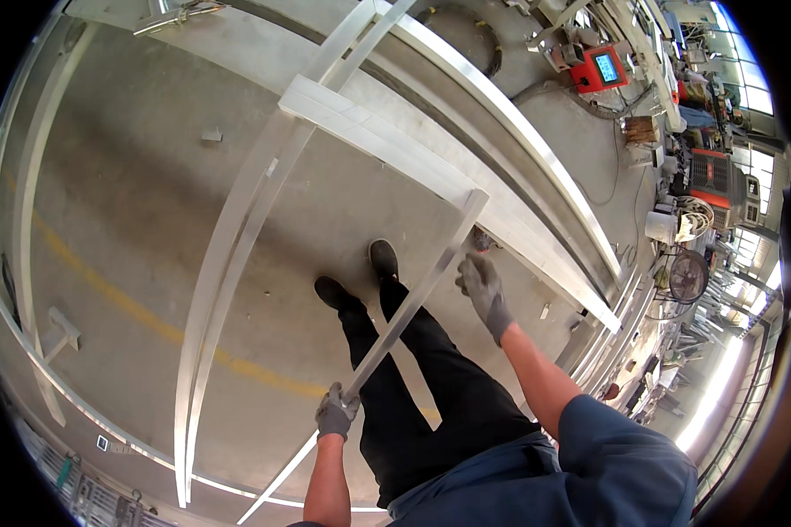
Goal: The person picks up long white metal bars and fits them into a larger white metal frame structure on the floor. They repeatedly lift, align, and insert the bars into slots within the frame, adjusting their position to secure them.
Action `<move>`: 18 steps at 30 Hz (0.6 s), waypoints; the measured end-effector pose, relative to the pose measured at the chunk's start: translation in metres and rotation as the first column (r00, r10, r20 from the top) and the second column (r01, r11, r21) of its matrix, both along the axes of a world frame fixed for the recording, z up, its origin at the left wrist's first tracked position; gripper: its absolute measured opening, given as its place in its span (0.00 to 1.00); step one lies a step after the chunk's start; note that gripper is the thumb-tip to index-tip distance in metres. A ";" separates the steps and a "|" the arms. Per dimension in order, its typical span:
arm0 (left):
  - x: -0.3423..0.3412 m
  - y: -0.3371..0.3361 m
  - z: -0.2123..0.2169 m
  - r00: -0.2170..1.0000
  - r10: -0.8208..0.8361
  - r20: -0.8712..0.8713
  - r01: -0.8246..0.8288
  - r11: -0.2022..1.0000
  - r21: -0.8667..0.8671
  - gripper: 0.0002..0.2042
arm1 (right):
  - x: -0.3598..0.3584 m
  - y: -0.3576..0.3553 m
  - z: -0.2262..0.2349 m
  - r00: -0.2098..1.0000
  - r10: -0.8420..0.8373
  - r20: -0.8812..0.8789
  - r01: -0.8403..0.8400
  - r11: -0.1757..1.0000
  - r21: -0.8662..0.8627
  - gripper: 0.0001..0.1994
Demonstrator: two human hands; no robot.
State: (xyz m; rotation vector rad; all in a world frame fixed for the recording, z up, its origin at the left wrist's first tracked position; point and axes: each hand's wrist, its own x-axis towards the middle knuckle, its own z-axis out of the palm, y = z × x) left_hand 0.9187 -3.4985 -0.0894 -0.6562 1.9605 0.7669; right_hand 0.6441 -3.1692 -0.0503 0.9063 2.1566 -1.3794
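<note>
My left hand (337, 411), in a grey glove, is closed around a long, straight metal bar (413, 303). The bar slants across in front of my legs. Its far end meets a wide silvery beam (378, 149), and its near end runs down past my left hand. My right hand (483, 290), also gloved in grey, hovers just right of the bar's upper part, apart from it. Its fingers are loosely bent, and I see nothing in them. Past its fingertips is a small dark and red object (482, 239), too small to name.
A pair of long metal rails (224, 290) joins the beam on the left. Another rail (536, 149) runs along the far side. A red box with a screen (599, 68), a fan (687, 276) and a white bucket (661, 227) stand at the right. Cables lie on the floor.
</note>
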 end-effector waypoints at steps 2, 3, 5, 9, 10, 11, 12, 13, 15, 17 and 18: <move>0.013 0.000 -0.005 0.997 -0.057 0.045 0.058 0.998 -0.010 0.24 | -0.035 -0.004 -0.015 0.998 -0.018 0.054 0.020 0.999 -0.041 0.22; 0.011 -0.001 0.006 0.996 -0.066 0.066 0.066 0.998 0.000 0.21 | -0.042 -0.008 -0.019 0.996 -0.029 0.080 0.033 0.998 -0.058 0.21; 0.013 -0.004 0.016 0.996 -0.059 0.063 0.061 0.998 -0.025 0.17 | -0.042 -0.023 -0.028 0.988 -0.149 -0.050 0.132 0.957 -0.258 0.20; 0.018 -0.033 0.041 0.999 0.054 -0.007 -0.055 0.991 -0.122 0.13 | -0.057 -0.072 -0.018 0.982 -0.176 0.073 0.191 0.899 -0.394 0.18; 0.017 -0.044 0.048 0.998 0.053 -0.029 -0.057 0.987 -0.151 0.13 | -0.059 -0.080 -0.027 0.998 -0.061 0.029 0.067 0.925 -0.373 0.19; 0.014 -0.057 0.054 0.998 0.046 -0.051 -0.055 0.983 -0.176 0.13 | -0.059 -0.086 -0.045 0.999 0.051 -0.011 -0.052 0.938 -0.341 0.21; 0.005 -0.067 0.062 0.992 0.127 -0.027 -0.129 0.976 -0.174 0.14 | -0.061 -0.093 -0.056 0.985 0.166 -0.044 -0.171 0.938 -0.302 0.23; -0.001 -0.077 0.065 0.978 0.210 -0.001 -0.207 0.962 -0.179 0.15 | -0.070 -0.107 -0.058 0.979 0.205 -0.023 -0.202 0.934 -0.296 0.22; 0.020 -0.103 0.050 0.987 0.120 -0.105 -0.144 0.955 -0.261 0.17 | -0.094 -0.141 -0.044 0.956 0.293 0.026 -0.272 0.916 -0.296 0.20; 0.019 -0.121 0.039 0.988 0.099 -0.118 -0.134 0.935 -0.330 0.17 | -0.119 -0.168 -0.014 0.935 0.333 0.118 -0.292 0.916 -0.276 0.23; 0.015 -0.130 0.030 0.992 0.082 -0.092 -0.108 0.937 -0.331 0.18 | -0.131 -0.178 -0.010 0.925 0.345 0.156 -0.299 0.918 -0.260 0.25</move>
